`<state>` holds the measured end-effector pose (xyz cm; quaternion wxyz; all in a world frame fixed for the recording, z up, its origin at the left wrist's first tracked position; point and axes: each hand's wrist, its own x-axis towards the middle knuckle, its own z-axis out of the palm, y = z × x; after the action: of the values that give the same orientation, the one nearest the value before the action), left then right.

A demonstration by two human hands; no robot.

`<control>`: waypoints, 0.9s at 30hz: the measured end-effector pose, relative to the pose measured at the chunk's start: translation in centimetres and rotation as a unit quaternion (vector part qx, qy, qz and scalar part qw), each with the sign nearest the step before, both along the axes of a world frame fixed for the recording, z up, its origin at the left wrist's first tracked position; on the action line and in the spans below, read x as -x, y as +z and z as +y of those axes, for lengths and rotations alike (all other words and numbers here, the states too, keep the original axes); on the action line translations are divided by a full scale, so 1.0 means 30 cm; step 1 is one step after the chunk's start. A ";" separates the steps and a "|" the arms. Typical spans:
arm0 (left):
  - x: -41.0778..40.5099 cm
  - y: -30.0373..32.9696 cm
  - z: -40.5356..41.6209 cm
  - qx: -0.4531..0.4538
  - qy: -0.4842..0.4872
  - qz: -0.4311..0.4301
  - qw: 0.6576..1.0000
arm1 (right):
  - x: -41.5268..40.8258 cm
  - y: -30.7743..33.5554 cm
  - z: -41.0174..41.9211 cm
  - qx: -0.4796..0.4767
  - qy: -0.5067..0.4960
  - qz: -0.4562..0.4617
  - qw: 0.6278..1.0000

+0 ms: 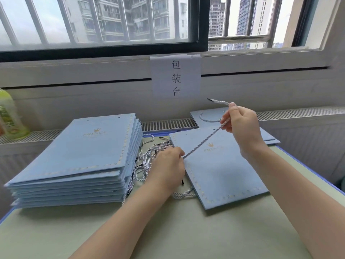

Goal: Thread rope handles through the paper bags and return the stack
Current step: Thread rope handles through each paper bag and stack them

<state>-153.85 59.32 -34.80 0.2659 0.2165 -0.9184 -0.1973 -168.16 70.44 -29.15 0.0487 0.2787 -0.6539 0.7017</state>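
Blue unthreaded bags (78,157) (most of the job) wait beside the left hand (169,165), which pinches a rope (203,142) with the right hand (240,122).

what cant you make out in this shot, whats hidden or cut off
Head view only:
- Rope pile: partly hidden under the left hand.
- Green bottle: cut by the left edge, label blurred.
- Finished bags: mostly behind the right hand.
- Bag stack: the count blurs at the lower edges.
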 end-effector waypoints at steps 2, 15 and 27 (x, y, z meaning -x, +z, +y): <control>0.001 0.002 0.001 -0.002 0.008 -0.022 1.000 | 0.036 -0.012 0.016 -0.105 -0.092 0.052 0.989; -0.017 0.048 0.020 -0.238 -0.026 0.088 0.967 | 0.061 -0.092 0.016 -0.589 -0.153 0.039 0.793; -0.028 0.098 0.005 -0.291 0.028 0.163 0.942 | 0.036 -0.062 0.016 -0.603 -0.162 0.118 0.772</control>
<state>-153.02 59.45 -31.86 0.3429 0.2753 -0.7585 -0.4810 -169.22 70.91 -30.99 0.0603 0.2214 -0.9675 0.1066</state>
